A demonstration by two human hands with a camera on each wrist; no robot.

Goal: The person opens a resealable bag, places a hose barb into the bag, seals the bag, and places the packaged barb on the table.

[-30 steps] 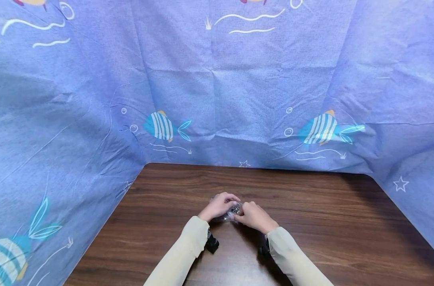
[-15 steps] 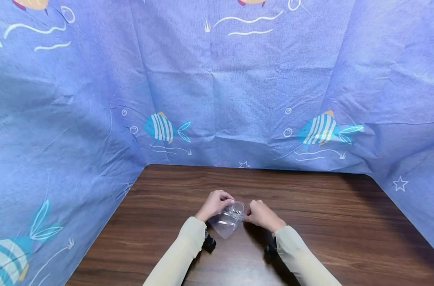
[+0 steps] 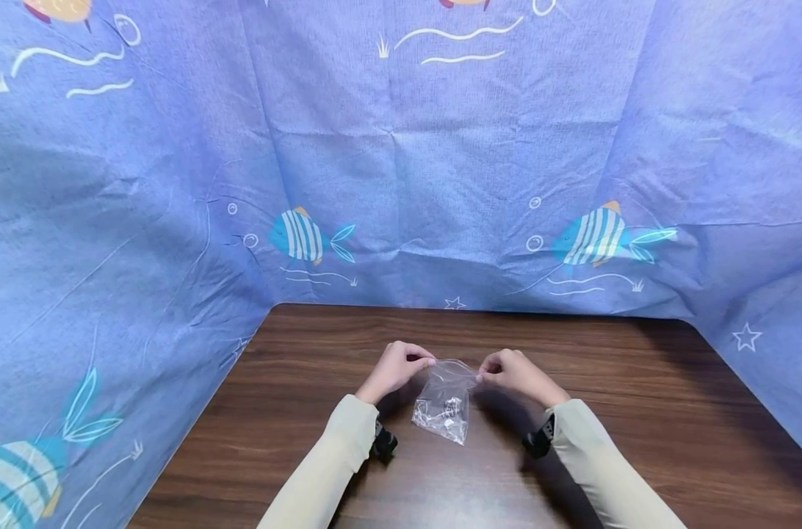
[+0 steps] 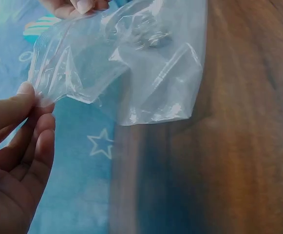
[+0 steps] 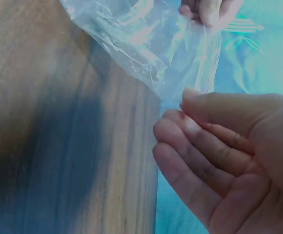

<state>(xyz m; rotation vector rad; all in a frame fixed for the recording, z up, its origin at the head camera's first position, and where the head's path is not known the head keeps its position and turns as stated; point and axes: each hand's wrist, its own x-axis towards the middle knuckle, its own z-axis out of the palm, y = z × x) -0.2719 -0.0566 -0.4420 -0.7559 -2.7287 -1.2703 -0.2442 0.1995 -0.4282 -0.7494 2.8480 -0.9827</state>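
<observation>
Between the two hands hangs a clear plastic zip bag (image 3: 443, 408), its top edge stretched across. My left hand (image 3: 396, 369) pinches one top corner between thumb and forefinger; the left wrist view shows this grip of the left hand (image 4: 19, 151) closely. The opposite corner is pinched by my right hand (image 3: 518, 377), whose other fingers (image 5: 185, 170) curl loosely below in the right wrist view. A cluster of small silvery pieces (image 4: 151, 34) lies inside the bag; their kind is too blurred to tell.
A dark wood-grain table (image 3: 626, 411) spreads under the hands. Blue cloth (image 3: 454, 176) printed with fish hangs behind it and at both sides. Black wrist cameras (image 3: 383, 444) are strapped below both hands.
The bag, bunched between close hands at first, now hangs spread with its pieces low inside. My right hand has moved right, away from the left hand, which has shifted slightly up.
</observation>
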